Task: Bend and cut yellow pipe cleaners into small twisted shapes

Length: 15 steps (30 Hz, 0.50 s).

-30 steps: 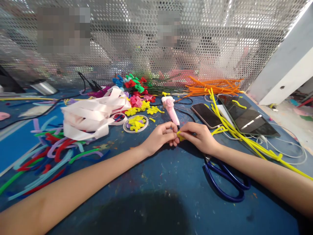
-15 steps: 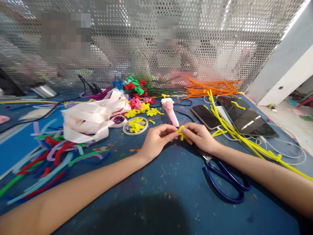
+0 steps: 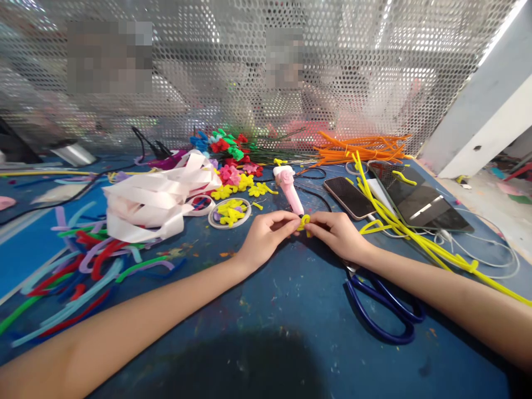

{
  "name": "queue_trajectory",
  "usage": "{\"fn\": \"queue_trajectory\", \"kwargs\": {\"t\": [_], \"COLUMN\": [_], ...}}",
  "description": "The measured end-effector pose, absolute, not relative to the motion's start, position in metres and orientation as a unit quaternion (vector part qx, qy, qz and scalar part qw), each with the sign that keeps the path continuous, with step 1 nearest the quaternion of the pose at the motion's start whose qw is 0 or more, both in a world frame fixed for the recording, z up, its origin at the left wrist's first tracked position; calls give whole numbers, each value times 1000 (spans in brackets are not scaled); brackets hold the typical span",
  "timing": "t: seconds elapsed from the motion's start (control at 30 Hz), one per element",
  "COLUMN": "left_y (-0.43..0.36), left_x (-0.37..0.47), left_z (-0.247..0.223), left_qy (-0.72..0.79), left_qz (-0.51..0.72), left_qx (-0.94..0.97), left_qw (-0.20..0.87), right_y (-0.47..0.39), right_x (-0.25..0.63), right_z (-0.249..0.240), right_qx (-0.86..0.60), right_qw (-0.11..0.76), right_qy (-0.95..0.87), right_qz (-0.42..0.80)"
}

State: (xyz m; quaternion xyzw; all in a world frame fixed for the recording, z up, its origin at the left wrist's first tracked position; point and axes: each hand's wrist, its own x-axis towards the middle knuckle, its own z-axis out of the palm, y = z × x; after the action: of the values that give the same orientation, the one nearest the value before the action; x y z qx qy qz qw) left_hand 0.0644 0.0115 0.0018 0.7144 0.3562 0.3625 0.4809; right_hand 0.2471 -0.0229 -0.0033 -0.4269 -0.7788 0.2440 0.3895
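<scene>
Between my fingertips is a short looped yellow pipe cleaner [image 3: 305,220]. My left hand [image 3: 268,235] pinches it from the left, and my right hand [image 3: 338,235] pinches its other side. Just beyond them lies a pink glue gun [image 3: 292,191], its dark tip close to my fingers. Dark blue-handled scissors [image 3: 380,307] rest under my right forearm, their blades mostly hidden by the hand. Left of my left hand, a round ring-shaped holder [image 3: 211,220] contains small yellow pipe-cleaner pieces [image 3: 230,211]. Yellow pipe-cleaner flowers [image 3: 260,189] lie behind it.
A heap of pale pink ribbon [image 3: 145,205] and coloured pipe cleaners [image 3: 100,260] spread on the left. To the right lie a phone [image 3: 349,197], long yellow pipe cleaners [image 3: 399,221] and a tablet [image 3: 432,202]. Orange stems [image 3: 361,148] sit by the perforated metal screen [image 3: 233,72].
My hands have shifted slightly left, and my right fingers have moved from over the yellow pipe cleaner to its right side. The piece looks more tightly looped and has turned a little.
</scene>
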Motion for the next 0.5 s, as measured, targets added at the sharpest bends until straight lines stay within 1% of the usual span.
{"fn": "queue_trajectory", "kwargs": {"t": [0.27, 0.5], "left_y": [15, 20], "left_x": [66, 64], "left_z": [4, -4], "left_qy": [320, 300], "left_qz": [319, 331], "left_qx": [692, 596], "left_qw": [563, 668], "right_y": [-22, -25], "right_x": [247, 246], "right_z": [-4, -3], "right_qx": [-413, -421], "right_qw": [389, 442], "right_qy": [-799, -764], "right_qz": [201, 207]}}
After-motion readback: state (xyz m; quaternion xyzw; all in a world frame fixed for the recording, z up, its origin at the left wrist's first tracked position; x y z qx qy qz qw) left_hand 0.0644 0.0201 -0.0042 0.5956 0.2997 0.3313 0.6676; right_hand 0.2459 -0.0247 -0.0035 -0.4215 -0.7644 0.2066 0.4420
